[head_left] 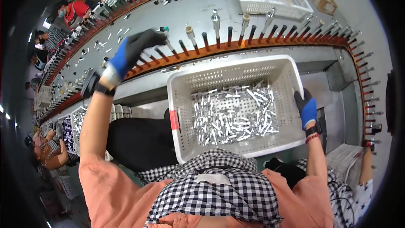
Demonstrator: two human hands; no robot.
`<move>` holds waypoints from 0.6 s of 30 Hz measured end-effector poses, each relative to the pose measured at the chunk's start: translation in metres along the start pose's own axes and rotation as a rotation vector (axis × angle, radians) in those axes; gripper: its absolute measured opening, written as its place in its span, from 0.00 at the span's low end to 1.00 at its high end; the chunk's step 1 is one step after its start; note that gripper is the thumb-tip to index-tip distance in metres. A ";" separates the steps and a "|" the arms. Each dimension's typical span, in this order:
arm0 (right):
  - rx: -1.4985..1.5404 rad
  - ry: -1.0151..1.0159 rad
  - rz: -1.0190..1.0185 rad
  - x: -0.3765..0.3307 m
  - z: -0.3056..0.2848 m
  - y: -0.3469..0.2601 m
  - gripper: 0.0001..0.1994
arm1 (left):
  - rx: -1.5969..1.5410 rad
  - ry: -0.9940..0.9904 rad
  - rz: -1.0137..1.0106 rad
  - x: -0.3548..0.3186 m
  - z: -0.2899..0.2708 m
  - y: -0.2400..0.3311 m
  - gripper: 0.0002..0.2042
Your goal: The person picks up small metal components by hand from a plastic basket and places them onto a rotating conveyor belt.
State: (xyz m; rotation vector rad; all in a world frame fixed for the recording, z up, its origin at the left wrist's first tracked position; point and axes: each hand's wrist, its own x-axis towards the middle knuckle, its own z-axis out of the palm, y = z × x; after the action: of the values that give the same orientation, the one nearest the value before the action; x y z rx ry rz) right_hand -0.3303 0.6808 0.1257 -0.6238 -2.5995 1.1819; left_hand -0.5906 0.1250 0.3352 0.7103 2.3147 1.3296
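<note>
A white plastic crate [232, 67] with perforated walls rests in front of my body, with many small silvery metal pieces [228, 118] spread loosely over its bottom. My right hand [307, 106], in a black-and-blue glove, grips the crate's right rim. Beyond the crate's far left corner, my gloved left hand [137, 48] reaches over the row of upright pegs. Its fingers are drawn together beside a peg carrying a slim metal part [169, 45], and a small green-tipped piece [162, 29] shows just above the fingertips. Whatever the fingers pinch is hidden.
An orange-brown peg rail [211, 51] curves around the grey worktable [198, 10], several pegs carrying metal parts. Another white crate [274, 6] stands at the far right, near a cardboard box [325, 3]. Other people work along the left side; another person's arm [366, 164] is at right.
</note>
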 end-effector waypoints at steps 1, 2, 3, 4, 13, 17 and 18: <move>0.036 0.013 0.037 -0.002 -0.001 0.003 0.20 | 0.120 -0.009 0.115 0.035 0.013 0.008 0.23; 0.034 0.012 0.071 -0.005 -0.001 -0.009 0.19 | 0.023 0.075 0.156 0.066 0.028 0.002 0.23; 0.029 0.033 0.073 -0.007 -0.001 -0.016 0.19 | -0.017 0.156 0.188 0.098 0.034 -0.012 0.22; 0.017 0.047 0.064 -0.007 0.002 -0.020 0.19 | -0.167 0.264 0.199 0.127 0.047 -0.027 0.23; -0.138 0.055 0.077 -0.005 -0.005 -0.039 0.20 | 0.169 0.658 0.480 0.099 0.146 -0.025 0.07; -0.088 0.106 0.153 -0.012 -0.021 -0.033 0.18 | 0.096 0.103 0.744 0.118 0.207 0.053 0.09; -0.136 0.086 0.142 -0.009 -0.019 -0.039 0.18 | -0.105 0.251 0.562 0.129 0.202 0.043 0.10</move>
State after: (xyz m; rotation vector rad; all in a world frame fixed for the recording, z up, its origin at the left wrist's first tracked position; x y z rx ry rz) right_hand -0.3266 0.6667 0.1676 -0.8800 -2.6151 0.9986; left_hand -0.5736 0.3576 0.2660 1.2892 2.2959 1.8557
